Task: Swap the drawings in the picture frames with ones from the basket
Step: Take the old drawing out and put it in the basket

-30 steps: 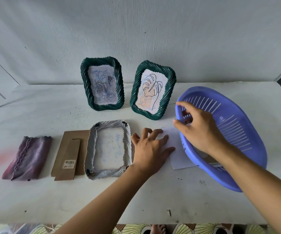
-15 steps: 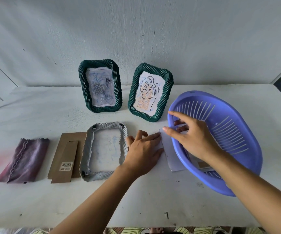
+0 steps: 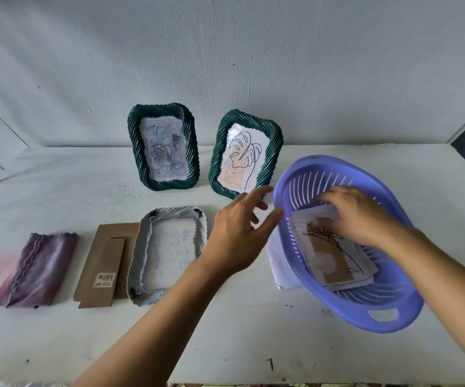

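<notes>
A purple slotted basket [image 3: 393, 317] sits at the right and holds a stack of drawings [image 3: 334, 261]. My right hand [image 3: 357, 213] reaches into it and pinches a white sheet at the far end of the stack. Hovering beside the basket's left rim, my left hand [image 3: 237, 233] has its fingers spread and holds nothing. A white sheet [image 3: 280, 266] lies half under the basket. One frame [image 3: 167, 255] lies face down with its back off. Two green frames stand against the wall, one with a rose drawing [image 3: 163, 148], one with a leaf drawing [image 3: 244, 155].
The frame's cardboard backing [image 3: 105, 263] lies left of the open frame. A folded purple cloth [image 3: 36, 269] rests further left. The table's front edge [image 3: 253, 382] runs along the bottom, and the white wall rises behind the standing frames.
My left hand lifted off the white sheet on the table. My right hand went from the basket's rim down onto the stack inside. The basket settled lower to the right.
</notes>
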The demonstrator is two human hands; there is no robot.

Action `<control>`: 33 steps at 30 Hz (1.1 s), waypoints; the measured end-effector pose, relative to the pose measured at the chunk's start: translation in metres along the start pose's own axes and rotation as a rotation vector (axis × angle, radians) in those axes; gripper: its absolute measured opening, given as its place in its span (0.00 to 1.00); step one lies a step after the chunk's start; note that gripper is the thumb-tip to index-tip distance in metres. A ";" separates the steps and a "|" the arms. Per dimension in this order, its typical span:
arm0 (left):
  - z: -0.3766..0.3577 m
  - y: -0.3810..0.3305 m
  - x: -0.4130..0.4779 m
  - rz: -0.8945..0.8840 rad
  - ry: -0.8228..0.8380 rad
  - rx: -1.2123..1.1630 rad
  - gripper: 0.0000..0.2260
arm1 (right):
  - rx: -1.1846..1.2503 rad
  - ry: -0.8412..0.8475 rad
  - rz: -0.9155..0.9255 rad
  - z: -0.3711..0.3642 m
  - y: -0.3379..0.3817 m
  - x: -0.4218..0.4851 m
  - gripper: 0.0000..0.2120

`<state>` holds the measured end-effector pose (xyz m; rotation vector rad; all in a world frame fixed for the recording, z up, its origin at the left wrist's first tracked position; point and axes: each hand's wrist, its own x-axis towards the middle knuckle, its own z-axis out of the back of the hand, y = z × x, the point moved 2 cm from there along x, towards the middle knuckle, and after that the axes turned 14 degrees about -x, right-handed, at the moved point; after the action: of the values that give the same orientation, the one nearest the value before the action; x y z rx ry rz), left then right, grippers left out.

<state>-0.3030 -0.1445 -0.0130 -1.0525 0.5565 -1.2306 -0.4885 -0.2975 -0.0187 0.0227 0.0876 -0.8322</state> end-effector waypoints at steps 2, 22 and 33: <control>-0.006 -0.001 0.001 0.009 0.068 0.097 0.25 | -0.045 0.044 0.008 -0.002 -0.003 0.002 0.29; -0.012 -0.007 0.002 0.093 0.048 0.052 0.27 | -0.060 -0.075 0.025 -0.008 0.001 0.003 0.23; -0.012 -0.010 0.001 0.096 0.047 0.027 0.27 | 0.096 -0.182 -0.008 -0.015 -0.009 0.007 0.15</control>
<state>-0.3171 -0.1491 -0.0094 -0.9654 0.6179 -1.1776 -0.4919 -0.3077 -0.0341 0.0370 -0.1239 -0.8430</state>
